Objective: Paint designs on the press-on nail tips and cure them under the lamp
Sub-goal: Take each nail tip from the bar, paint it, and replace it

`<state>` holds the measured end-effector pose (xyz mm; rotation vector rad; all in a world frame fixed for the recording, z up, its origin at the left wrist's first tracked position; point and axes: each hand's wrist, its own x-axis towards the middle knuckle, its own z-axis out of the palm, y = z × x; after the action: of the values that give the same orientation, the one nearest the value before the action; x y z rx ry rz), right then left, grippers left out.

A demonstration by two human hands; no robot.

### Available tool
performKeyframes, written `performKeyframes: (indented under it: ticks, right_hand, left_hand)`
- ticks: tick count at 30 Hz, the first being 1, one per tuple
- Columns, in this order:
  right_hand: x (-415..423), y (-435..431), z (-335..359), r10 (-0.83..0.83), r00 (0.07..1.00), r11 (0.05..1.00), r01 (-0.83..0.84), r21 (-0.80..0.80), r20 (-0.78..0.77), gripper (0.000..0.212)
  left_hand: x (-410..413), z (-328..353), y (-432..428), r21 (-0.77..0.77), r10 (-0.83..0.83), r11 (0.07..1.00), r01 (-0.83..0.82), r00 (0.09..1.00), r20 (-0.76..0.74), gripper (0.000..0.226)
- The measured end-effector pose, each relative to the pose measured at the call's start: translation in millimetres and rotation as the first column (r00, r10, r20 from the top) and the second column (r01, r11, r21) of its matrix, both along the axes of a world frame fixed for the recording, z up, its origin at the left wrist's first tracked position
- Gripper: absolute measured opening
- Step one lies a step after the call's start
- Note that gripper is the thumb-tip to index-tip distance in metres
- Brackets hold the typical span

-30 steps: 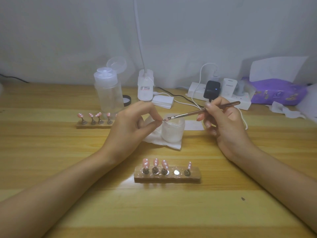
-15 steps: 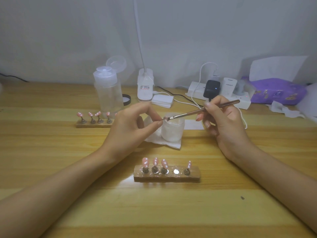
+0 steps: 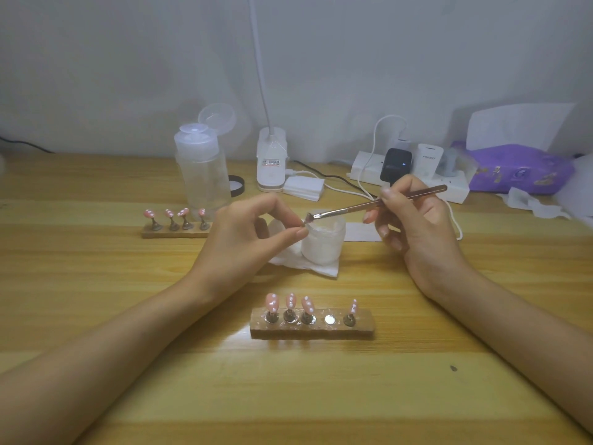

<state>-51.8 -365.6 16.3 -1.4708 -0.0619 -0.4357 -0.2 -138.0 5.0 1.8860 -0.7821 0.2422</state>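
Note:
My left hand (image 3: pixel 248 234) pinches a small nail tip on its stand between thumb and forefinger; the tip is almost hidden by my fingers. My right hand (image 3: pixel 414 226) grips a thin rose-gold brush (image 3: pixel 378 203), whose bristles touch the pinched tip above a white jar (image 3: pixel 324 240). A wooden holder (image 3: pixel 313 326) in front of me carries pink dotted nail tips (image 3: pixel 290 301) on small stands, with one socket bare. A second holder (image 3: pixel 175 231) with pink tips stands at the left. The white lamp base (image 3: pixel 271 163) is at the back.
A clear pump bottle (image 3: pixel 202 170) stands behind the left holder. A tissue (image 3: pixel 305 263) lies under the jar. At the back right are a power strip (image 3: pixel 417 178) with chargers and cables, and a purple tissue pack (image 3: pixel 516 168).
Both hands have stayed nearly in place. The brush tip has shifted slightly against the pinched nail tip.

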Motion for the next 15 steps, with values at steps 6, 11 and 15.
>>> performKeyframes:
  ticks: [6, 11, 15]
  right_hand:
    - [0.1, -0.7, 0.8, -0.020, 1.000, 0.999, 0.020, 0.046, 0.006, 0.026]
    - [-0.6, 0.9, 0.1, -0.050, 0.998, 0.999, 0.051, 0.001, -0.028, 0.027]
    - [-1.3, 1.4, 2.2, -0.017, 1.000, 1.000, 0.016, 0.027, 0.020, 0.026]
  left_hand:
    - [-0.3, -0.2, -1.1, 0.013, 0.001, 1.000, -0.001, 1.000, 0.012, 0.011]
    - [0.5, -0.4, -0.5, -0.010, -0.011, 1.000, 0.010, 1.000, -0.018, 0.012]
    - [0.0, 0.1, -1.0, -0.007, -0.015, 1.000, 0.015, 1.000, -0.019, 0.011]
